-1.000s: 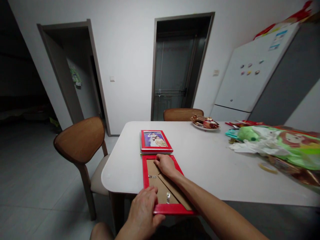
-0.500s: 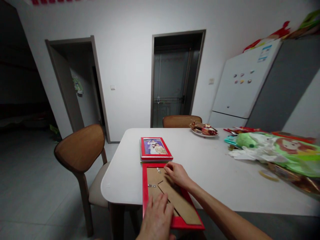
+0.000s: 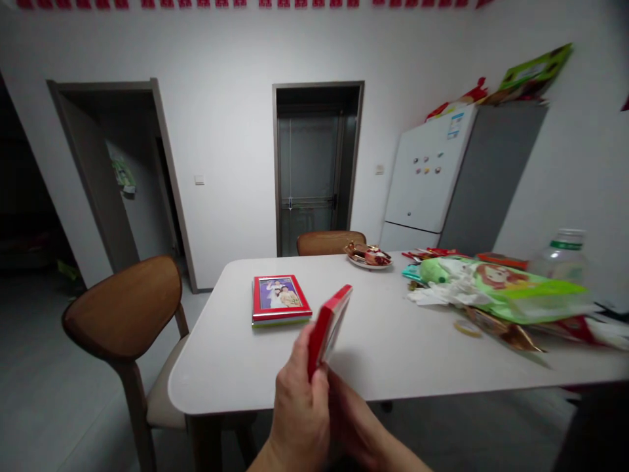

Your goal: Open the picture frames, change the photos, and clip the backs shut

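Head view: the left hand (image 3: 301, 396) pinches the red picture frame (image 3: 322, 331) over the table's (image 3: 216, 367) near edge, its long edge slanting up and rightward from the grip; the right hand (image 3: 361, 419) is close below, its grip hidden.

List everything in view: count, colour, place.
held frame: 1, red, tilted above table
photo frame: 1, red, flat on table
table: 1, white, centre
loaded plate: 1, white, far edge
packaging: several, mostly green, table's right
ring: 1, yellowish, by packaging
bottle: 1, clear, far right
chairs: 2, brown, left and behind table
fridge: 1, white/grey, back right
magnets: 7, mixed, fridge door
packets: several, red/green, atop fridge
doorways: 2, grey, back wall
switches: 2, white, back wall
trim: several, red, wall top
left hand: 1, bare, gripping held frame
right hand: 1, bare, beside left hand
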The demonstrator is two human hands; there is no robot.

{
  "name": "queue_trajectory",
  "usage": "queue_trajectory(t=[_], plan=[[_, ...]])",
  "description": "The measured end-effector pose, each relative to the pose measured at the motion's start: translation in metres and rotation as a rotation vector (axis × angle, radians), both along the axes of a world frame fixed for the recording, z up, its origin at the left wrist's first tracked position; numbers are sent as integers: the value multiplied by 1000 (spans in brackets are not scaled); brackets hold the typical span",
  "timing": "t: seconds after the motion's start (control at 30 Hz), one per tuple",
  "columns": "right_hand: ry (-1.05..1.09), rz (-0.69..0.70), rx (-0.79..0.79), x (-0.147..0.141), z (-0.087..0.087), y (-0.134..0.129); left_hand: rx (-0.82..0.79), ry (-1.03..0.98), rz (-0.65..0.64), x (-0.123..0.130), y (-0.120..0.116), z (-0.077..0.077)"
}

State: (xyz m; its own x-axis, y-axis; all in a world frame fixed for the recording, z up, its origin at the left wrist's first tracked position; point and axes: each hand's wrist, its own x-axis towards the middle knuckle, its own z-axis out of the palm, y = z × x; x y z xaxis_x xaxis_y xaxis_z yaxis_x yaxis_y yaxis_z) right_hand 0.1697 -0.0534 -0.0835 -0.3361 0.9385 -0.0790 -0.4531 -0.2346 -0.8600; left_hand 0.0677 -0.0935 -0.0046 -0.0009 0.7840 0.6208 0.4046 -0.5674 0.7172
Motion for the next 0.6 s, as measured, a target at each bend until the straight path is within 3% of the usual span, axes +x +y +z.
queue_trajectory(t=[0.07, 0.13, 0.2, 0.27, 0.33, 0.43, 0.53, 0.6], plan=[[197, -82, -63, -3, 9, 0, -73, -296, -10, 11, 7, 4], [265, -254, -74, 12, 20, 9, -118, -508, -67, 19, 18, 2], [187, -371, -76, 42, 29, 23, -192, -668, -145, 24, 31, -3], [21, -397, -47, 79, 36, 38, -301, -733, -252, 28, 43, -11], [-208, -386, -47, 113, 39, 53, -419, -622, -319, 33, 54, -23], [-583, -421, 6, 146, 39, 75, -534, -352, -300, 46, 68, -47], [-971, -454, 71, 157, 33, 96, -577, -214, -244, 59, 80, -68], [-1109, -471, 90, 158, 27, 109, -585, -124, -195, 64, 88, -75]])
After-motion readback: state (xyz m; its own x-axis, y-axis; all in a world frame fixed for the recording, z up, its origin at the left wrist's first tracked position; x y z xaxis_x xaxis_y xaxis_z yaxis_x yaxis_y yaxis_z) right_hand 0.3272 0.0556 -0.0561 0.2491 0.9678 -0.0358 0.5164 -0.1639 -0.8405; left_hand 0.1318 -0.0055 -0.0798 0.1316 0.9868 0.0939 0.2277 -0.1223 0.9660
